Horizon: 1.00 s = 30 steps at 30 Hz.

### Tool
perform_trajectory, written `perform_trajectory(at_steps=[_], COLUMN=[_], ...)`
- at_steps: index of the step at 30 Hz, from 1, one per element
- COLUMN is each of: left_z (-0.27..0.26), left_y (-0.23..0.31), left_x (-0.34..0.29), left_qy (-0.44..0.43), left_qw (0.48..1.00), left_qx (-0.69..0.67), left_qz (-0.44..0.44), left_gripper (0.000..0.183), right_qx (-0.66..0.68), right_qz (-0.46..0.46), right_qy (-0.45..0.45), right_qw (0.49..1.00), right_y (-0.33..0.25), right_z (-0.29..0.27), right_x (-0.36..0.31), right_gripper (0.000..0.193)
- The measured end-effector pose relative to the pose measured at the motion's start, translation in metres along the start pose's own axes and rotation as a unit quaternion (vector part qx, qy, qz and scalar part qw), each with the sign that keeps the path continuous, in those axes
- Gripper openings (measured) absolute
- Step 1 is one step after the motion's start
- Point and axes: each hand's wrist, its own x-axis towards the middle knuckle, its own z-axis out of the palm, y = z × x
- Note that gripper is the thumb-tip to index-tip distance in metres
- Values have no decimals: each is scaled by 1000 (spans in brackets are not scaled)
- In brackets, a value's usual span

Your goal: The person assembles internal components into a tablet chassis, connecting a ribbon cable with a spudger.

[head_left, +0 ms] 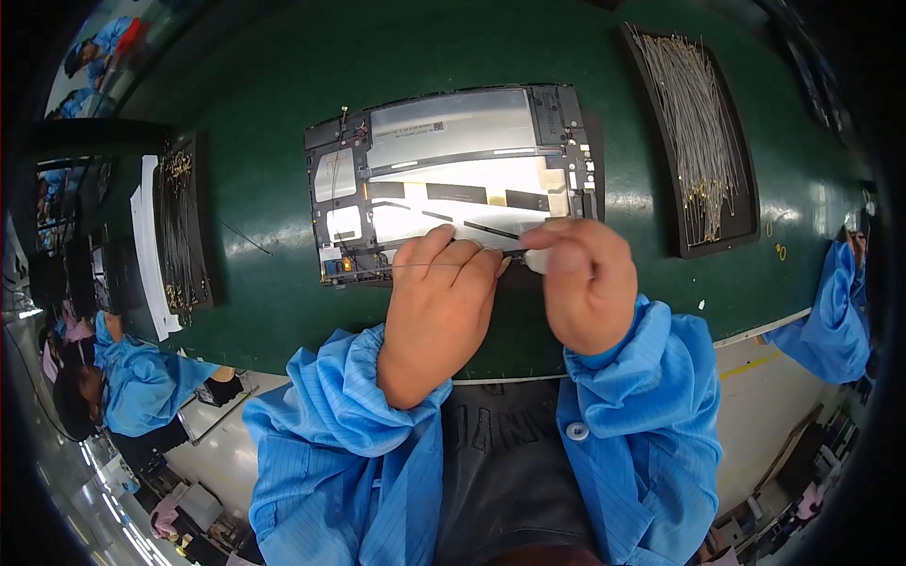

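Now both hands, left hand (439, 302) and right hand (583, 283), pinch a thin wire (396, 265) (grips closed) over the opened tablet (453, 179)

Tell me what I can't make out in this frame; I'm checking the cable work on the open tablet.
Head view:
- Lower edge of the open tablet: hidden by the left hand and right hand.
- White piece in the right fingers: mostly covered.
- Thin wire: its end hidden under the left hand's fingers.
- Right tray: wires too fine to count.

free: green mat (274, 283) beside panel (453, 179) | blocked: wire trays (703, 141) both sides
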Motion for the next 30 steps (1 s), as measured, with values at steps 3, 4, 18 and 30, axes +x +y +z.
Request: perform_trajectory(at_steps=[3,4,18,30], left_z=[-8,-10,-53,-84], left_y=[-2,-3,-146,-115], left_x=[1,2,70,41], left_qy=[-24,-42,-71,-266], left_qw=[1000,999,792,783], left_qx=[11,17,-432,-375], left_qz=[-1,1,-425,-419], left_gripper=[19,20,51,33], right_qx=[-131,-150,51,-17], right_qz=[-78,-102,358,284], right_qy=[-112,-127,228,206], right_qw=[982,975,904,936], right_y=[-14,-13,-8,7], right_z=[3,4,-25,-10], right_x=[19,20,-30,-2], right_gripper=[11,11,43,37])
